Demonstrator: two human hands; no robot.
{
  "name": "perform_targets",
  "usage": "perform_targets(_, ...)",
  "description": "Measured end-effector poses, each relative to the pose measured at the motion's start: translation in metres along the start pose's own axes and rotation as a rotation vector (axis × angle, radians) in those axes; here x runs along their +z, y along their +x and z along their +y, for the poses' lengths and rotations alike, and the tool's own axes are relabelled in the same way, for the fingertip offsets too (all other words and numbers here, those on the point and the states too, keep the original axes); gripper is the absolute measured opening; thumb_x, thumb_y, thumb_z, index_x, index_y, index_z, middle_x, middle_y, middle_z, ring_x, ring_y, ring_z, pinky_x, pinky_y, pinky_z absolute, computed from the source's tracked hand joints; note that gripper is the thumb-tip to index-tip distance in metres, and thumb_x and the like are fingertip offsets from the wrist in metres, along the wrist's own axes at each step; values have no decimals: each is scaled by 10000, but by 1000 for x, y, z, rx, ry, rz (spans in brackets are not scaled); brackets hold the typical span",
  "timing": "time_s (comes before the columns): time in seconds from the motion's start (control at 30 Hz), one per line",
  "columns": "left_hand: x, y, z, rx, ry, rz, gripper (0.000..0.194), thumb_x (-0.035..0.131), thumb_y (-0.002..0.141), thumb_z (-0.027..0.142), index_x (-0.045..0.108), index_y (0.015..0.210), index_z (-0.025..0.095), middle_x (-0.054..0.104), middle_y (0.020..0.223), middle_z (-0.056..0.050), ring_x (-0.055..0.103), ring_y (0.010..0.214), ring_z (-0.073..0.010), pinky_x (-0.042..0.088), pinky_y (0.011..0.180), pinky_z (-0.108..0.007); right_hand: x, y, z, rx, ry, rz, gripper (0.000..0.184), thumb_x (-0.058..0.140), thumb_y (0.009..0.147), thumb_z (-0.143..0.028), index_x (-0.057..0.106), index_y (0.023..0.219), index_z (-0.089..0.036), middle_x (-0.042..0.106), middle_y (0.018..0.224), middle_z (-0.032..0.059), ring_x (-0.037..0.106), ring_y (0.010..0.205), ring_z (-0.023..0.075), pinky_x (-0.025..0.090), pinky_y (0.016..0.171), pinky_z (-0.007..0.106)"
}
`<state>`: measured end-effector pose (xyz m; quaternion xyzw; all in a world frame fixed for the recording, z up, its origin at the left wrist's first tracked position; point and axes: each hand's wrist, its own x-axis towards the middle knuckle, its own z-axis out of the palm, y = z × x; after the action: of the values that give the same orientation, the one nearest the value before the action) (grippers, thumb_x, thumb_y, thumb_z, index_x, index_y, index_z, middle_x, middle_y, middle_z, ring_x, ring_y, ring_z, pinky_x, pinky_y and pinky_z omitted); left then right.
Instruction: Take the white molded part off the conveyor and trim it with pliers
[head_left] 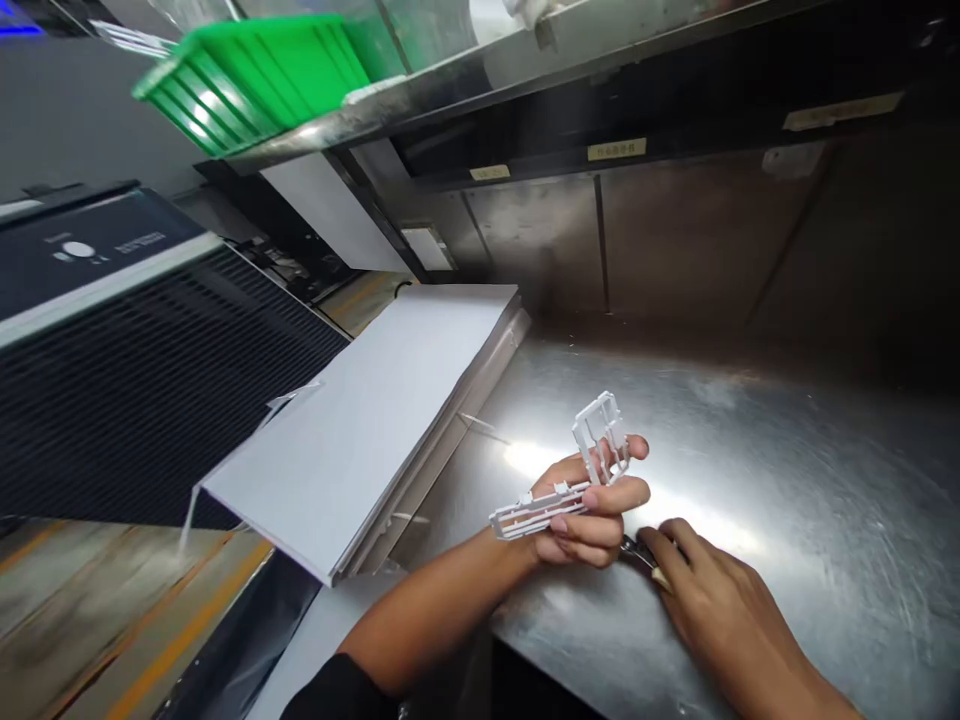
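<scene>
The left hand (589, 535) was closed on two openwork white plastic frames, raised above the metal counter (832, 490). The upper frame (598, 447) stood tilted up among the fingers; the lower frame (536, 513) lay lengthwise over the wrist side, its end pinched by the fingers. Whether the two were joined could not be told. The right hand (712, 595) was clamped on a small metal tool (637, 552), just beside the left fingers and low over the counter; its working end could not be made out. A stack of white sheets (367, 410) lay to the left of the hands, and a green basket (281, 75) stood on the shelf (457, 98) above.

In this inspector's judgement, sound handling called for a light grip on the solid rims, since the thin bars looked apt to bend or snap. The tool was best kept pointed away from the left fingers, with the frames steadied before any contact
</scene>
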<state>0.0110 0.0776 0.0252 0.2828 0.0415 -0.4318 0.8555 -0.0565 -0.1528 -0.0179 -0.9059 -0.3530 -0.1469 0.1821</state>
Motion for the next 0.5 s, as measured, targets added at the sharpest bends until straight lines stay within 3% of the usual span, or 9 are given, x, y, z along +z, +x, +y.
perform_targets(0.13,-1,-3,-2,-56,-19,-60,521,785,967,719,651,1376,426,244,656,108,-5,324,-17,-7,344,-194,4,-3,3,27,-64,32,308,327,1090,-39,547,1232,-202,605,961,45,709,666,246,571,525,371)
perform_targets(0.3,8,-4,-1,-51,-78,-108,537,935,862,625,710,1303,418,298,655,105,7,323,-3,-18,339,-173,5,-8,4,47,-97,64,271,347,1091,-43,537,1188,-209,606,954,45,690,634,237,526,517,350)
perform_targets(0.43,4,1,4,-47,-60,-145,412,914,909,598,760,1237,402,311,638,100,33,311,-15,27,326,-168,3,-3,14,55,-74,67,295,391,1039,-20,579,1175,-203,629,953,60,688,642,263,488,516,342)
perform_targets(0.5,3,-1,3,-15,-44,-146,327,891,953,548,783,1218,391,329,636,94,56,312,-23,54,315,-167,-8,4,16,116,-23,96,295,428,990,-7,617,1116,-195,639,934,73,669,623,275,484,515,349)
